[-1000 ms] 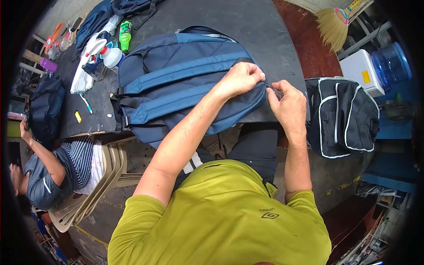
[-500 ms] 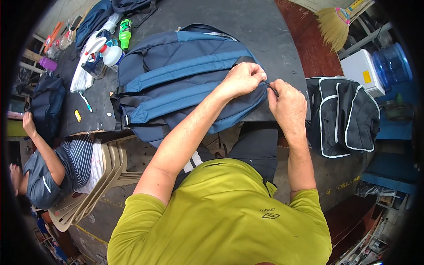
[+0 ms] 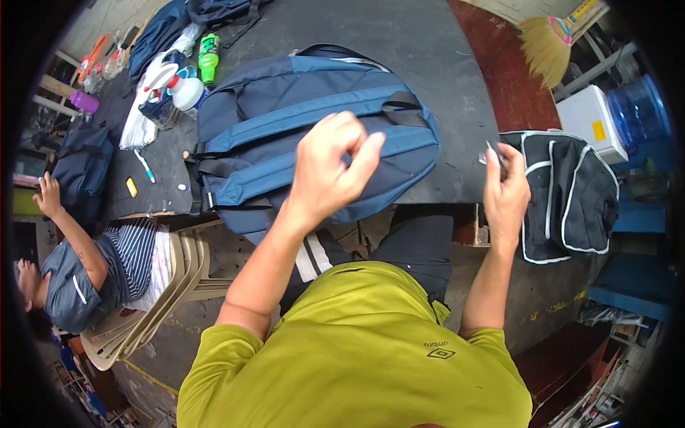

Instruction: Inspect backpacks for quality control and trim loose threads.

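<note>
A navy backpack (image 3: pixel 285 171) with two lighter blue shoulder straps (image 3: pixel 307 110) lies strap side up on the dark table. My left hand (image 3: pixel 332 167) is above the lower strap, lifted off the bag. Its fingers curl loosely, the thumb stands apart, and I see nothing held. To the right of the bag, just past the table's corner, my right hand (image 3: pixel 508 189) closes on a small tool with a pointed metal tip (image 3: pixel 490 147). Most of that tool is hidden by my fingers. A black webbing loop (image 3: pixel 404 108) sits at the bag's right end.
A black bag with white piping (image 3: pixel 564 196) stands at right, beside a white box (image 3: pixel 592 121) and a blue water jug (image 3: pixel 637 110). A spray bottle (image 3: pixel 187 93), green bottle (image 3: pixel 208 58) and marker (image 3: pixel 141 165) lie at left. Another person (image 3: pixel 93 264) sits near stacked chairs (image 3: pixel 168 292).
My hands have parted from the bag's right end, where they pinched together. The left has moved left over the straps; the right has moved right, off the bag, with the small tool.
</note>
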A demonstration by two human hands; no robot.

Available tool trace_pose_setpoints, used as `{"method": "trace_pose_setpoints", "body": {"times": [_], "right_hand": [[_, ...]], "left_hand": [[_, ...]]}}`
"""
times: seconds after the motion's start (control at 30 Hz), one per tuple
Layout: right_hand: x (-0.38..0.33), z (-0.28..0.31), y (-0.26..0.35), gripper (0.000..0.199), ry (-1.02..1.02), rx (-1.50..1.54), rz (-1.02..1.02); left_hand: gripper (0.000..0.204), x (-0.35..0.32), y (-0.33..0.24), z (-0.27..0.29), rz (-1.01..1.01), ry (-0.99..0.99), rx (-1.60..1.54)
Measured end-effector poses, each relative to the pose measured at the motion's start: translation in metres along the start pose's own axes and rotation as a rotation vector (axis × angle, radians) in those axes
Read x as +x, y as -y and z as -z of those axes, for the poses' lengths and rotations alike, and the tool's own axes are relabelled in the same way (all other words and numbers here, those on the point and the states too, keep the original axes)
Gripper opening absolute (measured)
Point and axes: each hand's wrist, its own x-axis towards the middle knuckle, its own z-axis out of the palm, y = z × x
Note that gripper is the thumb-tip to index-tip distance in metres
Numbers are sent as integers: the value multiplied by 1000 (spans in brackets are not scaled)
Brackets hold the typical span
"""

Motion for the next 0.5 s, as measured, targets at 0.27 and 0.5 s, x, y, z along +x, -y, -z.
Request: {"method": "trace_pose_setpoints", "body": {"times": [0.27,0.5], "right_hand": [[-24,-8,-56,38,37,-44,-83],[-22,-17,-47,33,-10,90,-19]], "left_hand": [[110,-84,-14,4,212,453,806],[57,-18,-16,63,74,-31,301]]}}
